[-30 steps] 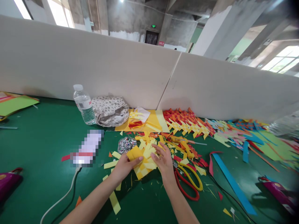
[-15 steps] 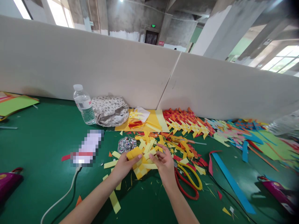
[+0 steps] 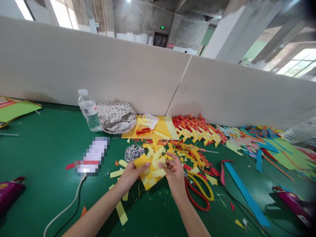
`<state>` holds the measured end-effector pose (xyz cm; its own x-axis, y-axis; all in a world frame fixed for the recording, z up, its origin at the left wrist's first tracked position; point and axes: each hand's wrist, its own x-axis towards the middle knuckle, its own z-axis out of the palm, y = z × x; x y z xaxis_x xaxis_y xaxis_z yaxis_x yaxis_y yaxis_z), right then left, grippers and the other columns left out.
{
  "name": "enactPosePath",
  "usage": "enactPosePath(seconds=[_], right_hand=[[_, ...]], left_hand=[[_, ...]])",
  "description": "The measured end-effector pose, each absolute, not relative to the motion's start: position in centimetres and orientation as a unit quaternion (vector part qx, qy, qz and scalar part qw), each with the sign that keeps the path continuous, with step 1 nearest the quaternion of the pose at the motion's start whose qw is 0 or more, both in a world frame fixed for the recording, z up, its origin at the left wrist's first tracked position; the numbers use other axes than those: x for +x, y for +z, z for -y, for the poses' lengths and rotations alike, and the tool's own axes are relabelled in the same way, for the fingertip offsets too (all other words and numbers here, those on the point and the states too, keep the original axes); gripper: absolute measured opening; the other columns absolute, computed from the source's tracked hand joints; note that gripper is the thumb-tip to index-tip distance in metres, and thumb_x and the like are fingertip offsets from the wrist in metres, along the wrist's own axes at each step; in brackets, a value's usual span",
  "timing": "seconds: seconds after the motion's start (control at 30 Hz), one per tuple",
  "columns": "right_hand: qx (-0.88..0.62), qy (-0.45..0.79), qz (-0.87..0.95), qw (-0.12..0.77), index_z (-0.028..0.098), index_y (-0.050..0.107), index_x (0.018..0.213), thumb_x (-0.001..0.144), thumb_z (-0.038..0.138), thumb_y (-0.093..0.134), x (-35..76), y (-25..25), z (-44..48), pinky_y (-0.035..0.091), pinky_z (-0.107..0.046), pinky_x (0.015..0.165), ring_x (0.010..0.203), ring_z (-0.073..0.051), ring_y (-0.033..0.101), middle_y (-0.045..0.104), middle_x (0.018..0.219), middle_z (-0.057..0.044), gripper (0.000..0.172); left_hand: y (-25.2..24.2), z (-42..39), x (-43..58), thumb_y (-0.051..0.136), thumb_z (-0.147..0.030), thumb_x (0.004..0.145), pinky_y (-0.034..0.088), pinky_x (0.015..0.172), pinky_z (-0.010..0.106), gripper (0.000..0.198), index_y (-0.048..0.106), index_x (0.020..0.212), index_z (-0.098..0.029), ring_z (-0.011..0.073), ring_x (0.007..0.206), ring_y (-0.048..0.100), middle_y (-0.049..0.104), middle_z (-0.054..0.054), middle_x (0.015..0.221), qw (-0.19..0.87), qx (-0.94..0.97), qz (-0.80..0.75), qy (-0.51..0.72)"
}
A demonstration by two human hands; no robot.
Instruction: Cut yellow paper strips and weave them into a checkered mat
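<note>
A woven mat of yellow paper strips (image 3: 150, 172) is held just above the green table (image 3: 44, 154). My left hand (image 3: 130, 176) pinches its left edge, thumb on top. My right hand (image 3: 174, 174) is curled on its right side, fingers closed on a pale yellow strip of the weave. Loose yellow strips (image 3: 160, 149) lie in a heap right behind the mat.
Red and yellow scissors (image 3: 197, 191) lie right of my right hand. A pack of googly eyes (image 3: 133, 152), a water bottle (image 3: 89, 110), a patterned cloth bag (image 3: 116, 117), finished woven pieces (image 3: 197, 130), blue strips (image 3: 243, 191) and a white cable (image 3: 66, 207) surround them. A white partition (image 3: 123, 72) bounds the far edge.
My right hand went from lying flat and spread on the mat to curled, pinching a strip. The mat tilted slightly; my left hand kept its grip.
</note>
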<state>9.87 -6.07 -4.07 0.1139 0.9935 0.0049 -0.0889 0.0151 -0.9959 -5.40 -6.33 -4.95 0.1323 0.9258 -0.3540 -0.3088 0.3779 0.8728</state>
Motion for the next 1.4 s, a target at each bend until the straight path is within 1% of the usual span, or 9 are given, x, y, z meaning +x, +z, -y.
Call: enactPosePath(seconds=[0.13, 0.23, 0.43, 0.53, 0.63, 0.73, 1.0, 1.23, 1.4], right_hand=[[-0.501, 0.493, 0.456, 0.546, 0.020, 0.045, 0.110, 0.064, 0.030, 0.070, 9.7, -3.9, 6.1, 0.048, -0.029, 0.061, 0.067, -0.017, 0.060, 0.060, 0.070, 0.000, 0.053], [-0.500, 0.494, 0.455, 0.547, 0.021, 0.045, 0.110, 0.064, 0.030, 0.070, 9.6, -3.9, 6.2, 0.047, -0.028, 0.062, 0.067, -0.016, 0.059, 0.059, 0.071, 0.001, 0.053], [-0.492, 0.510, 0.447, 0.546, 0.021, 0.042, 0.116, 0.070, 0.044, 0.063, 9.8, -3.6, 6.2, 0.046, -0.028, 0.060, 0.065, -0.017, 0.059, 0.059, 0.068, 0.001, 0.055], [-0.451, 0.534, 0.474, 0.535, 0.021, 0.039, 0.118, 0.068, 0.050, 0.061, 10.0, -3.5, 6.4, 0.047, -0.029, 0.064, 0.072, -0.019, 0.060, 0.062, 0.076, -0.002, 0.062], [-0.459, 0.525, 0.502, 0.512, 0.023, 0.037, 0.121, 0.061, 0.040, 0.071, 9.9, -3.8, 6.4, 0.047, -0.031, 0.069, 0.080, -0.021, 0.060, 0.062, 0.088, -0.004, 0.071], [-0.510, 0.477, 0.502, 0.511, 0.023, 0.039, 0.120, 0.061, 0.032, 0.072, 9.8, -4.2, 6.4, 0.047, -0.032, 0.069, 0.077, -0.021, 0.061, 0.063, 0.082, -0.003, 0.068], [-0.519, 0.455, 0.491, 0.533, 0.022, 0.045, 0.112, 0.064, 0.029, 0.069, 9.9, -4.2, 6.2, 0.047, -0.030, 0.065, 0.070, -0.019, 0.060, 0.062, 0.072, 0.000, 0.054], [-0.494, 0.467, 0.491, 0.545, 0.022, 0.043, 0.113, 0.065, 0.024, 0.070, 9.8, -4.5, 6.4, 0.046, -0.027, 0.062, 0.069, -0.016, 0.059, 0.061, 0.073, 0.001, 0.056], [-0.512, 0.405, 0.458, 0.604, 0.022, 0.046, 0.111, 0.066, 0.025, 0.069, 9.9, -4.1, 6.1, 0.047, -0.030, 0.070, 0.072, -0.016, 0.059, 0.062, 0.075, 0.000, 0.050]], left_hand=[[-5.1, 6.3, -5.5, 0.074, -0.032, 0.058, 0.051, 0.065, 0.030, 0.035, 0.065, 0.088, -0.015, 0.0227, 0.077, 0.065, 0.071, 0.006, 0.083, 0.686, 0.349, -0.432, 0.471], [-5.3, 6.3, -5.5, 0.073, -0.031, 0.059, 0.051, 0.064, 0.029, 0.032, 0.065, 0.085, -0.015, 0.0222, 0.075, 0.065, 0.071, 0.005, 0.081, 0.685, 0.352, -0.426, 0.475], [-5.4, 6.2, -5.6, 0.074, -0.035, 0.057, 0.050, 0.061, 0.028, 0.031, 0.066, 0.079, -0.015, 0.0213, 0.070, 0.065, 0.071, 0.005, 0.079, 0.666, 0.357, -0.442, 0.483], [-5.5, 6.1, -5.7, 0.074, -0.035, 0.056, 0.050, 0.062, 0.029, 0.032, 0.065, 0.078, -0.014, 0.0212, 0.069, 0.065, 0.071, 0.006, 0.077, 0.660, 0.345, -0.446, 0.497], [-5.5, 6.1, -5.8, 0.073, -0.035, 0.058, 0.050, 0.063, 0.030, 0.031, 0.065, 0.079, -0.013, 0.0210, 0.069, 0.064, 0.070, 0.006, 0.078, 0.661, 0.348, -0.442, 0.497], [-5.1, 6.2, -5.8, 0.072, -0.035, 0.059, 0.050, 0.063, 0.030, 0.032, 0.065, 0.082, -0.014, 0.0208, 0.069, 0.064, 0.070, 0.006, 0.080, 0.663, 0.358, -0.445, 0.485], [-4.9, 6.4, -5.5, 0.075, -0.031, 0.056, 0.050, 0.063, 0.027, 0.032, 0.065, 0.082, -0.015, 0.0198, 0.069, 0.064, 0.070, 0.004, 0.079, 0.657, 0.378, -0.435, 0.486], [-5.3, 6.3, -5.6, 0.077, -0.026, 0.052, 0.051, 0.064, 0.030, 0.035, 0.063, 0.083, -0.016, 0.0210, 0.070, 0.065, 0.070, 0.004, 0.079, 0.654, 0.372, -0.456, 0.475], [-5.2, 6.3, -5.7, 0.077, -0.025, 0.052, 0.050, 0.061, 0.027, 0.033, 0.063, 0.081, -0.016, 0.0189, 0.067, 0.064, 0.069, 0.002, 0.073, 0.634, 0.376, -0.480, 0.476]])
